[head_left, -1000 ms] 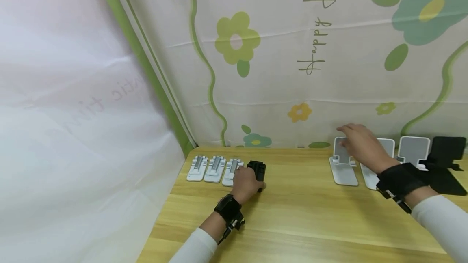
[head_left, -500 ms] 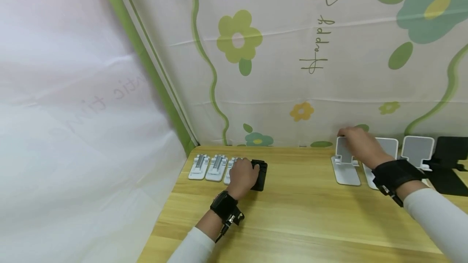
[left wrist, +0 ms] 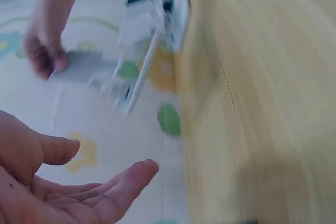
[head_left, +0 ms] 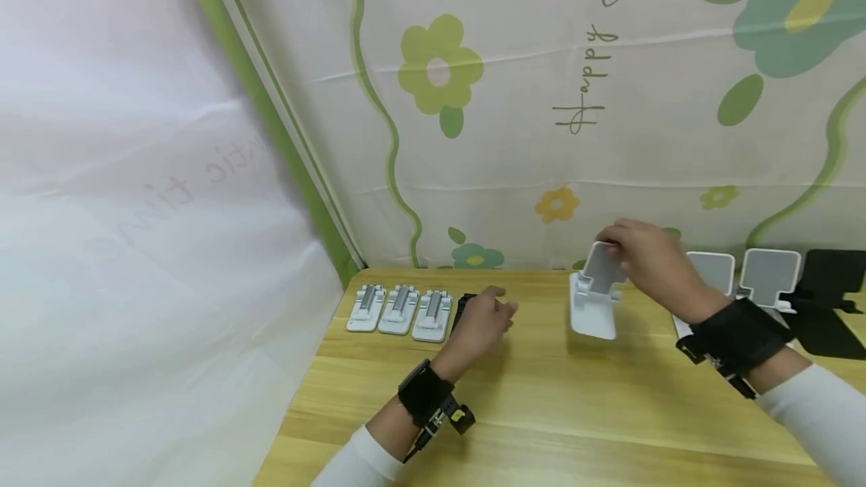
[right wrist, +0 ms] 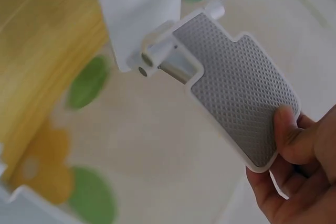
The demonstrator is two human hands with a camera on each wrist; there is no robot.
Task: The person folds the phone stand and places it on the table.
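My right hand (head_left: 652, 269) pinches the top edge of an unfolded white phone stand (head_left: 593, 316), thumb on its grey padded plate (right wrist: 236, 87) in the right wrist view. The stand hangs tilted, its base above the table. My left hand (head_left: 479, 328) is nearest to a folded black phone stand (head_left: 461, 311), partly hiding it in the head view. In the left wrist view, the left hand's fingers (left wrist: 123, 187) extend with nothing between them and the thumb. Three folded white phone stands (head_left: 431, 316) lie in a row left of the black one.
At the right stand more unfolded phone stands: a white one (head_left: 712, 270) partly behind the right arm, another white one (head_left: 770, 276) and a black one (head_left: 834, 276). The wooden table (head_left: 541, 412) meets a flower-patterned curtain (head_left: 501, 149) at its back edge.
My right hand has gripped the leftmost unfolded white phone stand, raised it and brought it left. My left hand has released the folded black stand and shifted right, fingers spread.
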